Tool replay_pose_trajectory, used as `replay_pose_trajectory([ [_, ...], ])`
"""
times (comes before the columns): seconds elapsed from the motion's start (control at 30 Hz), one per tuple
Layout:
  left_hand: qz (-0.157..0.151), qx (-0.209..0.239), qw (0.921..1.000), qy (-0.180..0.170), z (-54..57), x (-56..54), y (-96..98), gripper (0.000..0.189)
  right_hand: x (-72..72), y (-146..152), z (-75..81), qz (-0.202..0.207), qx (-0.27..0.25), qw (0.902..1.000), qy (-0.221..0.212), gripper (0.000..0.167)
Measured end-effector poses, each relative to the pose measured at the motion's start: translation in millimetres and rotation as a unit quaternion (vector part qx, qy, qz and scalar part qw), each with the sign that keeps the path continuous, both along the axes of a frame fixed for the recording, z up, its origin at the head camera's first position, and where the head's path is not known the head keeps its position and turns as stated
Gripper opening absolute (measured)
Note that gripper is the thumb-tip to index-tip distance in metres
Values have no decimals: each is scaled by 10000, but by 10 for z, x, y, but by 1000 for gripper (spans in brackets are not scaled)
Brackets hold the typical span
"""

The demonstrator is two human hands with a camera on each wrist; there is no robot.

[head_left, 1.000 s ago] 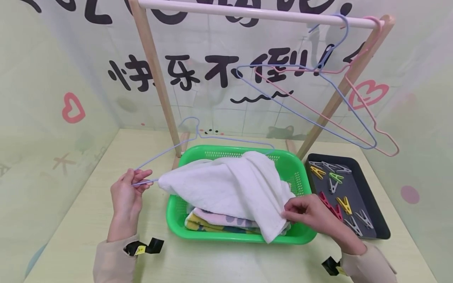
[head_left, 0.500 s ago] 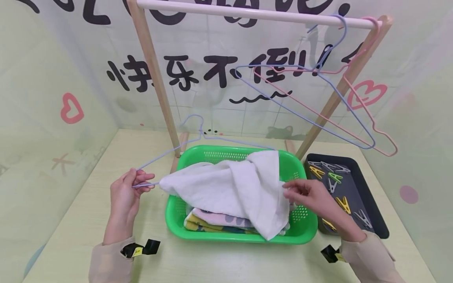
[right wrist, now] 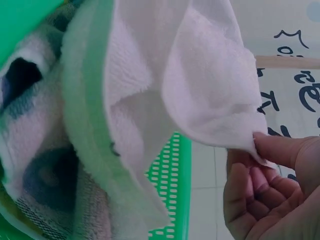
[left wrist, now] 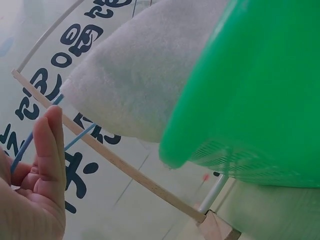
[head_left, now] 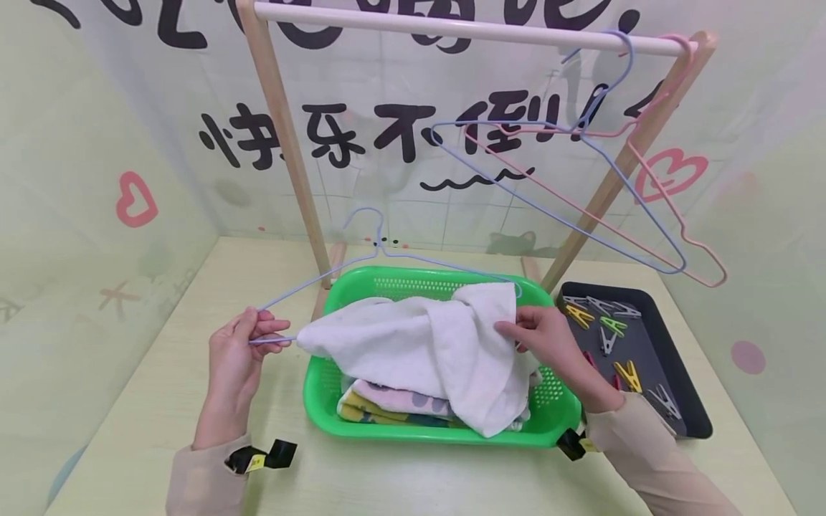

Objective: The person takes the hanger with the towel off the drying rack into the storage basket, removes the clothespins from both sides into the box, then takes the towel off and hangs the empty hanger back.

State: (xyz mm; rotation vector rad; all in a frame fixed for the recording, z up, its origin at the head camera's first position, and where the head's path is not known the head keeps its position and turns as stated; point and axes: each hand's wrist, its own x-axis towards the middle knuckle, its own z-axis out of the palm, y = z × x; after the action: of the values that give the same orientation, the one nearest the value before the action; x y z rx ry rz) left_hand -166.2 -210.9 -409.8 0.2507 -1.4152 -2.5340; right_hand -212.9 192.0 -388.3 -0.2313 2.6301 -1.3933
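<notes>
A white towel point(head_left: 400, 344) drapes over the lower bar of a blue wire hanger point(head_left: 445, 264), above the green basket point(head_left: 439, 431). At the hanger's left corner my left hand point(head_left: 241, 351) grips the wire between thumb and fingers. My right hand point(head_left: 548, 340) pinches the towel's edge on the right; in the right wrist view the thumb presses a corner of the white cloth point(right wrist: 215, 95) against the curled fingers. Folded patterned towels point(head_left: 400, 403) lie in the basket beneath the white one. The hanger's right part is partly hidden behind the towel.
A wooden rack with a white rail point(head_left: 471, 27) stands behind the basket. Another blue hanger point(head_left: 516, 188) and a pink hanger point(head_left: 697, 240) hang at its right end. A dark tray point(head_left: 700, 423) with several coloured clothespins point(head_left: 627, 374) sits on the right.
My right hand let go of the towel's lower right side, moved up and took hold of its upper right edge. The hanger has shifted slightly right with my left hand.
</notes>
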Motion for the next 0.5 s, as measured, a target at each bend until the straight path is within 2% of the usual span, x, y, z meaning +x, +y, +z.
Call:
replay_pose_trajectory([
  [0.1,451,184,9982,-362,9,-11,24,29,44,-1,-33,180,-12,9998,49,21],
  [0.23,1048,400,9905,-798,10,-35,45,29,150,46,-49,597,203,9978,220,19],
  [0.4,1423,682,9828,-963,-16,-67,57,30,282,184,-24,934,523,9931,486,21],
  [0.5,1545,893,9788,-1009,-32,-82,60,31,347,280,-11,1079,664,9903,569,21],
])
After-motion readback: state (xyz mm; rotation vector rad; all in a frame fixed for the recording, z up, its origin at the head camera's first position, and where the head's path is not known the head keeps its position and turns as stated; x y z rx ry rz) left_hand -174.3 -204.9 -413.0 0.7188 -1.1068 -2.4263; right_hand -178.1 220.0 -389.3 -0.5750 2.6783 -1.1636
